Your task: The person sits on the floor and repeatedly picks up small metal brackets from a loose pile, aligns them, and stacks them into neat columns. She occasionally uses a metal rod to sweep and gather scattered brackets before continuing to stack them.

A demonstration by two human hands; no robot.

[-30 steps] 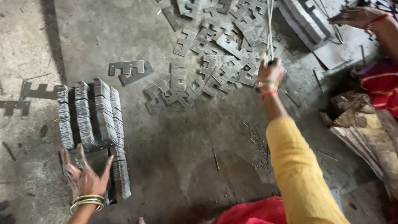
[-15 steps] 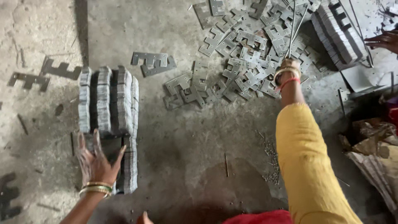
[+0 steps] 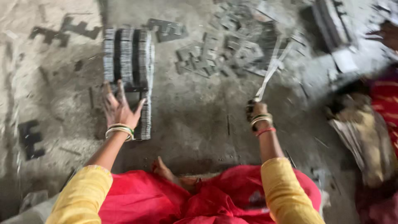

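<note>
Two hands work over a dusty floor (image 3: 199, 120). Left hand (image 3: 119, 108) lies spread, fingers splayed, on a stack of metal plates (image 3: 128, 62) standing on edge. Right hand (image 3: 258, 113) is clenched around thin metal strips (image 3: 271, 72) reaching toward a blurred heap of loose plates (image 3: 224, 49). Another person's red cloth (image 3: 383, 103) is cut off at right.

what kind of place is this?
Likely a small metal-stamping workshop, worked at floor level: a bare, dusty concrete floor, packed stacks of stamped metal plates by the left hand, and a loose heap of plates beyond the right hand.
</note>
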